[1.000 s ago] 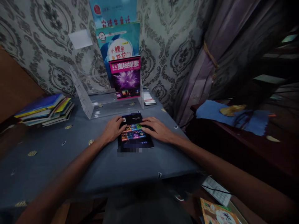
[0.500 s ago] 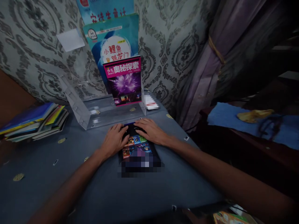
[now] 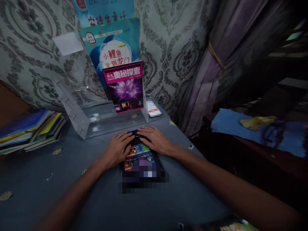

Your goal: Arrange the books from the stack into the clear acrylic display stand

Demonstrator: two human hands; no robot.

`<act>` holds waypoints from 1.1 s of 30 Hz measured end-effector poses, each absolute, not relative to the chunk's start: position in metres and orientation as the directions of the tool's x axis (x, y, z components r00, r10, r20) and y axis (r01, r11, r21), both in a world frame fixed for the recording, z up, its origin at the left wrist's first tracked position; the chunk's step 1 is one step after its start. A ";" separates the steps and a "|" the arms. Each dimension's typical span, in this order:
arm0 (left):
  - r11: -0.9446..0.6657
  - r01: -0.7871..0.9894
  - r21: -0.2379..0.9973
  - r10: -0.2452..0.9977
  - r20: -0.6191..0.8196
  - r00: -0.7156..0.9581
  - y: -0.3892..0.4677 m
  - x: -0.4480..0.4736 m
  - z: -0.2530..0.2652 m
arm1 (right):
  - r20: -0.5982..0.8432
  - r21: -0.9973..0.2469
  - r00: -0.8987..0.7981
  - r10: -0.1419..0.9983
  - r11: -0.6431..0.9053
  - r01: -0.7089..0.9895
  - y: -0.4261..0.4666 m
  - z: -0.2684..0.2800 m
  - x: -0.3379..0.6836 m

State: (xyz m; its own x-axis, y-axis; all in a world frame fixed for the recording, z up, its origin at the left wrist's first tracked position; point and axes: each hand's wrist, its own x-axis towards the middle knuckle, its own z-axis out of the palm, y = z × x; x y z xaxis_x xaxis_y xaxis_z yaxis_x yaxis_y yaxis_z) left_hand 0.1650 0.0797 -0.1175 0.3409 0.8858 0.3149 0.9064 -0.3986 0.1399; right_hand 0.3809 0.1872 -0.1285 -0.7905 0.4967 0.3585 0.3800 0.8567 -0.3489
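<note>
A dark book (image 3: 139, 157) with rows of small coloured pictures lies flat on the table, its lower part blurred into blocks. Across its upper left side rests my left hand (image 3: 117, 148), fingers stretched out. My right hand (image 3: 156, 140) lies on the upper right side, palm down with the fingers extended. Just beyond the hands stands a clear plastic display rack (image 3: 81, 129). In it, at the right end, a book with a pink and purple cover (image 3: 125, 88) leans upright. Behind that rise a teal book (image 3: 92, 48) and a blue book (image 3: 103, 9).
A pile of books (image 3: 31, 130) sits at the left of the grey-blue tablecloth (image 3: 101, 202). Right of the rack lies a white item (image 3: 152, 109), partly blurred. A tied curtain (image 3: 199, 86) hangs at right, near a blue cloth (image 3: 228, 123) bearing a yellowish object (image 3: 257, 122).
The view has shifted slightly, so the rack and books appear a little lower and further left. Both hands remain on the dark book, the fingertips slightly nearer each other.
</note>
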 end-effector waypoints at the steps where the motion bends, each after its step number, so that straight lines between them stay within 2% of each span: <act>1: -0.385 0.914 0.129 0.900 0.270 0.342 0.080 0.168 -0.114 | 0.375 -0.353 -0.781 0.500 0.856 0.378 0.188 -0.130 0.381; 4: -0.330 0.940 0.083 0.934 0.174 0.312 0.080 0.180 -0.105 | 0.422 -0.352 -0.749 0.510 0.854 0.383 0.193 -0.134 0.382; 7: -0.290 0.957 0.017 0.943 0.179 0.282 0.079 0.193 -0.103 | 0.423 -0.334 -0.754 0.504 0.859 0.387 0.194 -0.136 0.382; 10: -0.335 0.942 -0.019 0.923 0.195 0.332 0.079 0.202 -0.106 | 0.396 -0.284 -0.770 0.501 0.864 0.416 0.191 -0.134 0.384; 13: -0.440 0.897 0.052 0.889 0.165 0.427 0.077 0.205 -0.107 | 0.372 -0.233 -0.776 0.509 0.860 0.453 0.184 -0.129 0.387; 18: -0.524 0.834 0.174 0.852 0.085 0.517 0.062 0.206 -0.097 | 0.333 -0.233 -0.775 0.536 0.844 0.484 0.178 -0.123 0.389; 21: -0.540 0.828 0.155 0.842 0.094 0.531 0.049 0.212 -0.096 | 0.331 -0.241 -0.771 0.545 0.838 0.489 0.178 -0.122 0.389; 28: -0.580 0.814 0.032 0.798 0.221 0.560 0.036 0.222 -0.104 | 0.280 -0.300 -0.777 0.563 0.821 0.486 0.165 -0.125 0.400; 33: -0.608 0.776 0.167 0.789 0.233 0.568 0.034 0.214 -0.097 | 0.353 -0.255 -0.779 0.518 0.854 0.453 0.134 -0.125 0.424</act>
